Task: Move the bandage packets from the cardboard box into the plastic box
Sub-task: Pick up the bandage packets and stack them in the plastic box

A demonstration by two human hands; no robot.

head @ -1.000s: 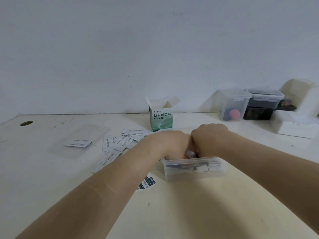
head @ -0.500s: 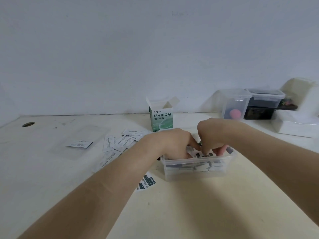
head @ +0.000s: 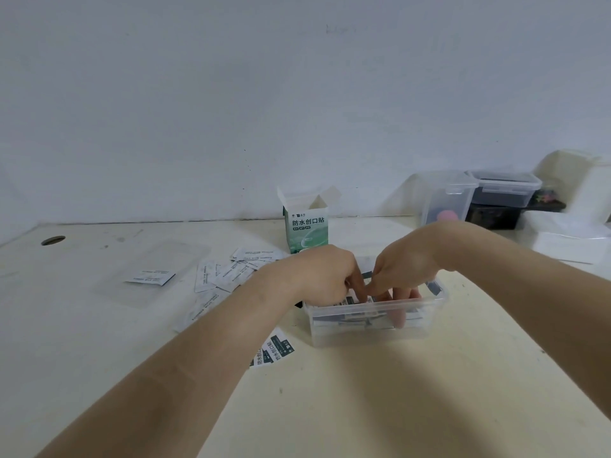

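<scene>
**A:** What is the room like?

**B:** A cream table (head: 363, 408) stands against a bare, pale wall (head: 231, 110). There is a round hole (head: 53, 240) near the table's far left corner.

**A:** And on it?

**B:** A flat clear lid (head: 178, 259) lies toward the left with one white packet (head: 150, 278) on top. Just right of it is a spread of loose bandage packets (head: 228, 272), mostly plain side up. A printed packet (head: 272, 352) lies nearer the front edge. The cardboard box (head: 307, 229) stands upright toward the far edge, about midway along. It is green and white, and its top flaps are open.

**A:** The plastic box?

**B:** The plastic box (head: 373, 332) is clear and lidless, and sits just in front of the cardboard one. Stacked packets (head: 350, 320) show through its wall.

**A:** The hands?

**B:** Both reach down into it. The left hand (head: 325, 276) curls its fingers onto the packets. The right hand (head: 408, 262) is beside it, and their fingertips touch. I cannot tell whether either hand pinches a packet or only presses.

**A:** Further right?

**B:** Lidded tubs (head: 446, 203) and white blocks (head: 575, 193) sit by the far right corner.
</scene>
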